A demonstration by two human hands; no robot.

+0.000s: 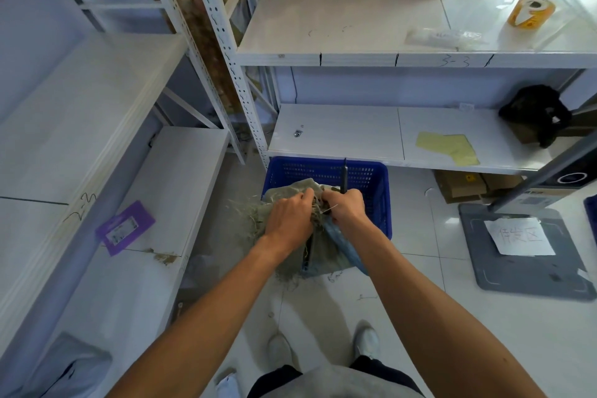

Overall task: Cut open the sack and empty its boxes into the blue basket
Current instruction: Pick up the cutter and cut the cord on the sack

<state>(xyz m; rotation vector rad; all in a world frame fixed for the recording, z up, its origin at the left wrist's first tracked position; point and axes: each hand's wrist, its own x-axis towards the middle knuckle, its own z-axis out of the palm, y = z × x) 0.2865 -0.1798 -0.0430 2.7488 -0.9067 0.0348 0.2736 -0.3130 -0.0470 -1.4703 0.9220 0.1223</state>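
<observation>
Sack: draped over near rim of blue basket on floor, mouth frayed, so contents can drop straight in.
Left hand: closed on bunched sack cloth, apparently pulling it taut for cutting.
Right hand: fisted round a dark knife, blade pointing up and away from body.
Boxes: none visible; presumably inside sack.
Stage: opening judged unfinished.

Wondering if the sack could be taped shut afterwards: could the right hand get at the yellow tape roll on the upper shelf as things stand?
Probably not yet. The right hand grips a knife at the sack, and the tape roll lies far up and right.
</observation>
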